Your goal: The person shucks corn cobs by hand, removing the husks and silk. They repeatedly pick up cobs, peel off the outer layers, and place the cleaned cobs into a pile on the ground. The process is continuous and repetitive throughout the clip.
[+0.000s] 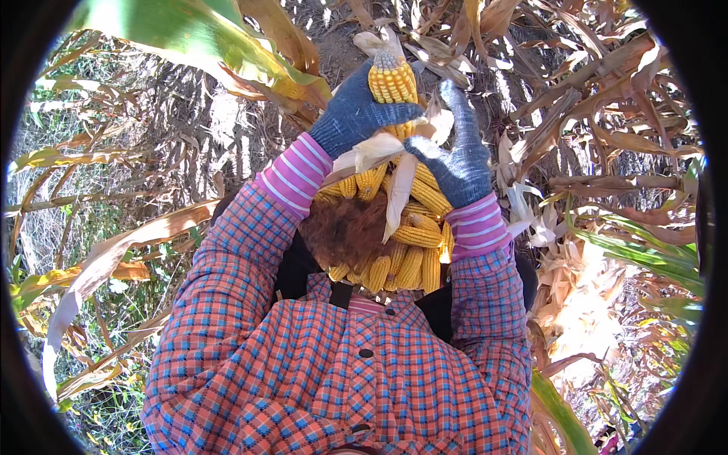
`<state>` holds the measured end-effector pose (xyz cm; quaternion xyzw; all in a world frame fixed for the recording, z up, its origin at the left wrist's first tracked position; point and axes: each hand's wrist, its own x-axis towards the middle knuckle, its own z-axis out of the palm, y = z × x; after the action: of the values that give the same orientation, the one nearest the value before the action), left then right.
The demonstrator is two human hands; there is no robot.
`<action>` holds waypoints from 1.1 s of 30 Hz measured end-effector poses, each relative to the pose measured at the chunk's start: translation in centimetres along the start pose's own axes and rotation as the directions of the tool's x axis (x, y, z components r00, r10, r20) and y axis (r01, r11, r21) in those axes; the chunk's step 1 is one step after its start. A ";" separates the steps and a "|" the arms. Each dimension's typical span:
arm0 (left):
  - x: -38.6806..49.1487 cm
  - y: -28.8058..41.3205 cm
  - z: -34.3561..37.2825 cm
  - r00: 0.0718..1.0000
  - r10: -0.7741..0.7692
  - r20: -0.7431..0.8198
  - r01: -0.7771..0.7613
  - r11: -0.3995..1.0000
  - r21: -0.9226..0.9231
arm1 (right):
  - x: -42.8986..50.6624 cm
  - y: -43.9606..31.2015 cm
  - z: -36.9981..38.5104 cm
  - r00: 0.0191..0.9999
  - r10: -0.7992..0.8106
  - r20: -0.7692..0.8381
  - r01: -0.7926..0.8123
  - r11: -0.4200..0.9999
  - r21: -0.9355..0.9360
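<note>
My left hand (364, 111), in a dark grey-blue knitted glove, is closed around a yellow corn cob (392, 82) with its pale end upward. My right hand (458, 151), gloved alike, is beside the cob's lower part, near pale husk leaves, its thumb and fingers apart. Dry husk (398, 193) hangs down below the cob. Under both hands lies a heap of husked yellow corn cobs (418, 230), with a tuft of brown corn silk (350, 227) over its left part. What holds the heap is hidden.
Dry corn stalks (614, 182) and leaves stand or lie at the right. A large green corn leaf (227, 40) reaches in at upper left. Loose husks (580, 284) lie on the ground at right. Grass and weeds (119, 284) grow at the left.
</note>
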<state>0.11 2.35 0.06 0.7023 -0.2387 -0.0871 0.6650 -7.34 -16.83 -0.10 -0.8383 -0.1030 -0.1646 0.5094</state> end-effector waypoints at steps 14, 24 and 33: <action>-0.2 4.7 -1.2 0.997 -0.031 -0.075 0.012 0.970 -0.243 | 0.2 9.2 -4.9 0.727 0.540 -0.423 -0.578 0.815 0.045; -0.3 1.5 3.0 0.980 0.104 0.167 -0.095 0.994 -0.061 | 1.4 -0.7 -2.5 0.941 0.337 0.019 -0.242 0.635 0.733; 0.4 1.8 2.2 0.996 -0.047 -0.069 0.025 0.956 -0.293 | -3.2 3.3 2.9 0.854 0.356 0.379 -0.395 0.918 0.029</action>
<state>-0.91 0.25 1.73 0.6033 -0.1850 -0.1070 0.7683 -8.68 -15.80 -5.29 -0.8298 -0.0391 0.1031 0.5470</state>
